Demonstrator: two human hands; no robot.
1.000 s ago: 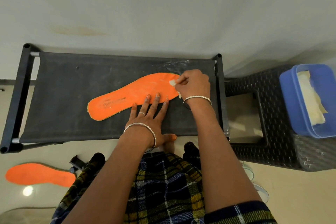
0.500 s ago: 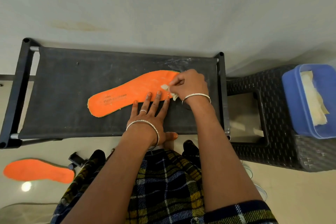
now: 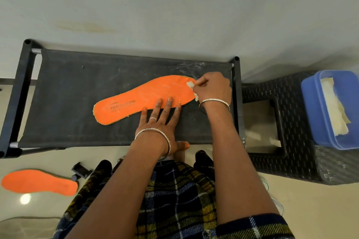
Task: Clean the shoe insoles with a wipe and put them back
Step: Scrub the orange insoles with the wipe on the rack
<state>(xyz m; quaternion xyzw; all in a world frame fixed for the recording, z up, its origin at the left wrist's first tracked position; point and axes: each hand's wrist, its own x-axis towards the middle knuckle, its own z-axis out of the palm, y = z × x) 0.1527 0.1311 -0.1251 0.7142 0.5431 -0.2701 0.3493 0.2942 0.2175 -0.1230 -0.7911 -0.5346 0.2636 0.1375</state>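
Note:
An orange insole (image 3: 143,99) with dark printed lettering lies flat on the black fabric shelf (image 3: 77,87). My left hand (image 3: 160,120) rests on the shelf with straight fingers, and its fingertips press the insole's near edge. My right hand (image 3: 212,87) holds a small white wipe (image 3: 190,84), bunched in its curled fingers, against the insole's toe end at the right. A second orange insole (image 3: 38,181) lies on the floor at the lower left.
A dark woven stool (image 3: 291,122) stands to the right of the shelf and carries a blue plastic tub (image 3: 314,110) with pale wipes inside. A small black clip-like object (image 3: 81,170) lies on the floor near the second insole. A white wall rises behind the shelf.
My right hand with the wipe slid in along the insole, then back out to the toe end. The left hand has kept its place on the insole's edge.

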